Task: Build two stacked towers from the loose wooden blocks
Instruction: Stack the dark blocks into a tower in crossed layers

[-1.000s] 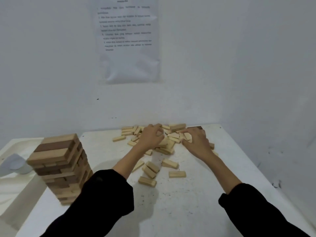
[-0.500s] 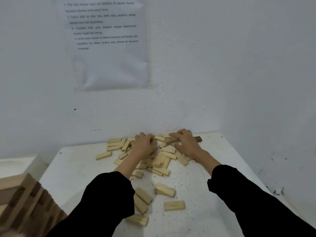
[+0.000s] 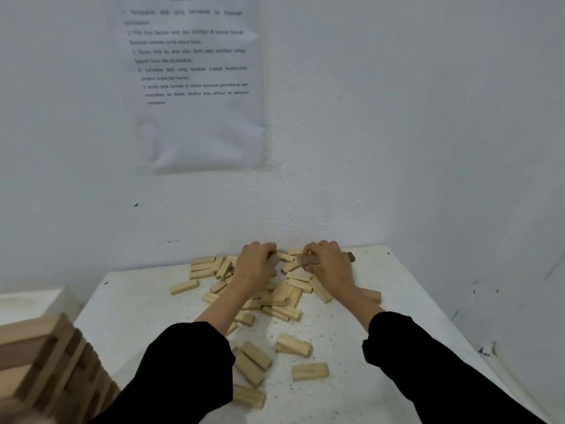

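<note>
Right grip now pinches a brown block, raised just off the pile. Tower near-left on counter; left grip curled over pile at the far edge, contents unclear

We are looking through a single wide-angle camera worn on the head, facing forward and down over a white table set into a corner of white walls. The left sleeve and right sleeve are entering from the bottom edge, close to the lens. The left hand and right hand are reaching out to the loose blocks near the table's far edge. The wall is filling the upper half, with a printed sheet hanging upper left. The lower left corner is cropping a blurred tower.
</note>
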